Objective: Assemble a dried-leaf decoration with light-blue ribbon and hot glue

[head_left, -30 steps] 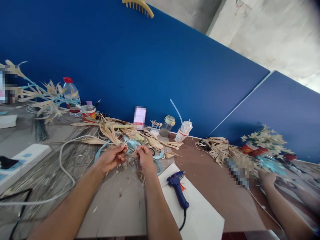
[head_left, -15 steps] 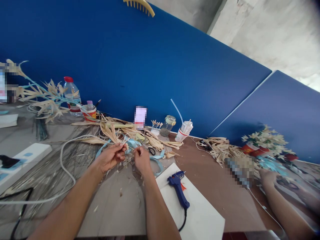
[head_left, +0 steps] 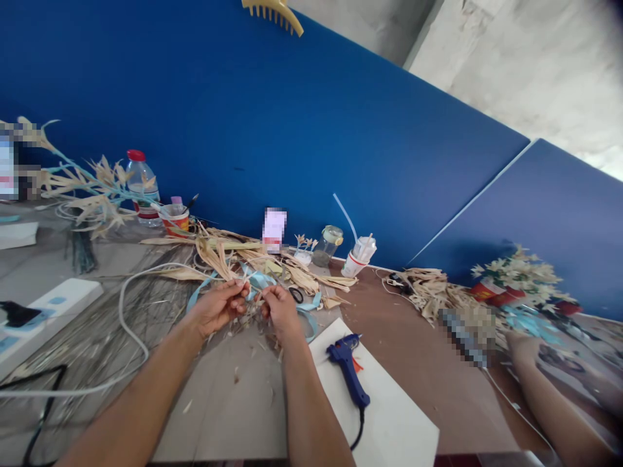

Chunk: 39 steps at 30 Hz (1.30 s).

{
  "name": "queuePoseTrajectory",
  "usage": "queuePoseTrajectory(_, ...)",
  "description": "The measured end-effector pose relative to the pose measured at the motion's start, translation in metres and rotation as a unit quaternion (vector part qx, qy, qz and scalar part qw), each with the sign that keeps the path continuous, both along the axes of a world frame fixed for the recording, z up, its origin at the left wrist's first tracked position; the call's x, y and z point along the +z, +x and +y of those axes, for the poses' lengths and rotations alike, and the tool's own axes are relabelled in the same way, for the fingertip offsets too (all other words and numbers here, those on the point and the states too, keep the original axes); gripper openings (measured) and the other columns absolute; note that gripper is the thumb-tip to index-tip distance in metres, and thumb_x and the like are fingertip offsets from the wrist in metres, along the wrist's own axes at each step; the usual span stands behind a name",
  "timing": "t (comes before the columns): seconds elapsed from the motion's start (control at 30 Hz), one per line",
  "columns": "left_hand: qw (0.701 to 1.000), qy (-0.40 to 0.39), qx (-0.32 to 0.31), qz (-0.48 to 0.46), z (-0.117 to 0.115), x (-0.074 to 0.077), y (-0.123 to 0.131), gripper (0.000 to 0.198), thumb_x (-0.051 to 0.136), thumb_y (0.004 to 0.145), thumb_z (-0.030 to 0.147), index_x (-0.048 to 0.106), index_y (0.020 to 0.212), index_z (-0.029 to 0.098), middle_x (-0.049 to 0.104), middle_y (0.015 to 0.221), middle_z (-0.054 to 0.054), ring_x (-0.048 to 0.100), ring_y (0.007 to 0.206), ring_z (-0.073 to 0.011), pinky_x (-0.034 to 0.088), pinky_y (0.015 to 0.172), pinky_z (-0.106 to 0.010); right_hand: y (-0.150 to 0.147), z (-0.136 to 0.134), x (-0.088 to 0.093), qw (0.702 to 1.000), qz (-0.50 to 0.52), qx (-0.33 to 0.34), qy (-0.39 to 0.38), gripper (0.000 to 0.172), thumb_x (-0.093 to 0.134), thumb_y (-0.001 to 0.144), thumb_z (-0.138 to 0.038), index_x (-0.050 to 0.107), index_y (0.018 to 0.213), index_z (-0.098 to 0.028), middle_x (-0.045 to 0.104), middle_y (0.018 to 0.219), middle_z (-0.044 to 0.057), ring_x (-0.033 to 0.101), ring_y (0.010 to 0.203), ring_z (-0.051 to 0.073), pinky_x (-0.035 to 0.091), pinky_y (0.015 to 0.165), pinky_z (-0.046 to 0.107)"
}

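My left hand [head_left: 219,310] is closed in a pinch on a small pale piece of dried husk [head_left: 246,285]; its exact shape is too small to tell. Close beside it on the right, my right hand [head_left: 282,312] pinches too, with thumb and finger together, on something thin that I cannot make out. Behind the fingers lie a light blue ribbon [head_left: 260,280] and a heap of dried corn husks [head_left: 217,256]. Black-handled scissors [head_left: 296,295] rest just right of my right hand, with a ribbon roll [head_left: 307,324] below them.
A blue glue gun [head_left: 348,370] lies on a white board [head_left: 389,415]. To the left are a power strip [head_left: 53,318], a white cable [head_left: 121,311], thin dark wires and a bottle [head_left: 143,194]. A glass jar [head_left: 327,246] and paper cups stand behind. Another person's arm [head_left: 540,389] reaches in at right.
My right hand has turned slightly, with its fingers showing more and its wrist a little further right. My left hand stays almost in place, still pinching. The view has shifted very slightly.
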State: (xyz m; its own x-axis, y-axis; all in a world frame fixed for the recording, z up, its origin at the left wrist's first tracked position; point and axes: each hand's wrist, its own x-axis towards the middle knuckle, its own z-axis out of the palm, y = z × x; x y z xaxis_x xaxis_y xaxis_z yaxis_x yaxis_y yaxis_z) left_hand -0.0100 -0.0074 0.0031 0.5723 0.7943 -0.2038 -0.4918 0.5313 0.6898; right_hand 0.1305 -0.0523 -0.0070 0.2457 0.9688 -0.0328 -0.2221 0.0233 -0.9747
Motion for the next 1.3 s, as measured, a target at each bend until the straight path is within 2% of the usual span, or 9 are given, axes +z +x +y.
queuePoseTrajectory(0.17, 1.000, 0.000, 0.003, 0.001, 0.000, 0.000, -0.001, 0.003, 0.062, 0.078, 0.011, 0.061, 0.077, 0.008, 0.054, 0.064, 0.001, 0.037, 0.040, -0.0006, 0.042, 0.042, -0.016, 0.002, 0.000, 0.000, 0.999, 0.032, 0.013, -0.006, 0.011, 0.055, 0.069, -0.028, 0.053, 0.064, -0.018, 0.057, 0.057, -0.005, 0.035, 0.035, 0.005, 0.026, 0.037, 0.019)
queuePoseTrajectory(0.3, 1.000, 0.004, 0.006, -0.012, 0.002, -0.001, -0.003, 0.002, 0.062, 0.077, 0.010, 0.062, 0.077, 0.008, 0.055, 0.064, 0.000, 0.038, 0.041, -0.0011, 0.041, 0.042, -0.016, 0.002, 0.000, -0.003, 0.992, -0.124, -0.012, -0.013, 0.008, 0.051, 0.072, -0.019, 0.053, 0.064, -0.019, 0.054, 0.054, -0.005, 0.042, 0.043, 0.008, 0.033, 0.044, 0.020)
queuePoseTrajectory(0.47, 1.000, 0.000, 0.003, -0.020, 0.004, -0.002, -0.004, 0.001, 0.062, 0.077, 0.009, 0.062, 0.077, 0.009, 0.055, 0.065, 0.000, 0.037, 0.041, -0.0011, 0.041, 0.042, -0.017, -0.001, -0.004, -0.006, 0.926, -0.378, -0.009, -0.003, 0.023, 0.047, 0.073, -0.008, 0.065, 0.083, -0.018, 0.064, 0.070, 0.001, 0.056, 0.065, 0.014, 0.042, 0.065, 0.025)
queuePoseTrajectory(0.6, 1.000, 0.004, -0.001, -0.019, 0.005, -0.002, -0.005, 0.001, 0.061, 0.077, 0.009, 0.062, 0.077, 0.008, 0.055, 0.065, 0.000, 0.037, 0.041, -0.0011, 0.041, 0.042, -0.016, -0.003, -0.007, -0.005, 0.908, -0.418, 0.036, 0.003, 0.025, 0.048, 0.080, -0.017, 0.068, 0.094, -0.020, 0.069, 0.081, 0.003, 0.060, 0.073, 0.015, 0.043, 0.069, 0.025)
queuePoseTrajectory(0.77, 1.000, 0.010, 0.013, -0.013, 0.003, 0.000, -0.003, 0.003, 0.060, 0.078, 0.009, 0.062, 0.077, 0.008, 0.055, 0.066, 0.000, 0.037, 0.040, -0.0003, 0.041, 0.041, -0.016, -0.003, -0.009, -0.003, 0.898, -0.428, 0.098, 0.005, 0.026, 0.052, 0.080, -0.023, 0.068, 0.100, -0.021, 0.070, 0.082, 0.002, 0.060, 0.070, 0.014, 0.042, 0.063, 0.023)
queuePoseTrajectory(1.0, 1.000, 0.020, 0.008, -0.011, 0.003, 0.000, -0.003, 0.003, 0.062, 0.077, 0.011, 0.061, 0.077, 0.008, 0.054, 0.065, 0.001, 0.037, 0.041, -0.0010, 0.041, 0.043, -0.017, -0.004, -0.013, -0.005, 0.813, -0.564, 0.144, 0.001, 0.029, 0.050, 0.077, -0.018, 0.069, 0.099, -0.023, 0.070, 0.096, 0.005, 0.062, 0.085, 0.017, 0.042, 0.074, 0.024)
queuePoseTrajectory(1.1, 1.000, 0.016, 0.003, -0.008, 0.003, 0.000, -0.004, 0.004, 0.062, 0.077, 0.012, 0.062, 0.079, 0.008, 0.054, 0.065, 0.001, 0.036, 0.041, -0.0010, 0.040, 0.042, -0.017, -0.005, -0.014, -0.007, 0.790, -0.597, 0.136, -0.021, 0.027, 0.050, 0.077, -0.017, 0.069, 0.096, -0.021, 0.069, 0.096, 0.007, 0.062, 0.087, 0.018, 0.042, 0.074, 0.025)
queuePoseTrajectory(1.2, 1.000, 0.015, 0.000, -0.008, 0.003, 0.000, -0.004, 0.003, 0.062, 0.077, 0.012, 0.062, 0.078, 0.008, 0.054, 0.065, 0.001, 0.036, 0.041, -0.0010, 0.040, 0.042, -0.017, -0.005, -0.014, -0.008, 0.791, -0.599, 0.118, -0.024, 0.025, 0.050, 0.076, -0.015, 0.070, 0.090, -0.021, 0.068, 0.092, 0.007, 0.061, 0.083, 0.018, 0.042, 0.073, 0.027)
queuePoseTrajectory(1.3, 1.000, 0.010, 0.001, -0.009, 0.004, -0.001, -0.004, 0.004, 0.062, 0.078, 0.012, 0.061, 0.077, 0.009, 0.054, 0.065, 0.001, 0.037, 0.041, -0.0010, 0.041, 0.043, -0.017, -0.004, -0.011, -0.007, 0.840, -0.541, 0.043, 0.013, 0.021, 0.051, 0.075, -0.014, 0.070, 0.083, -0.019, 0.063, 0.094, 0.009, 0.058, 0.083, 0.018, 0.043, 0.074, 0.027)
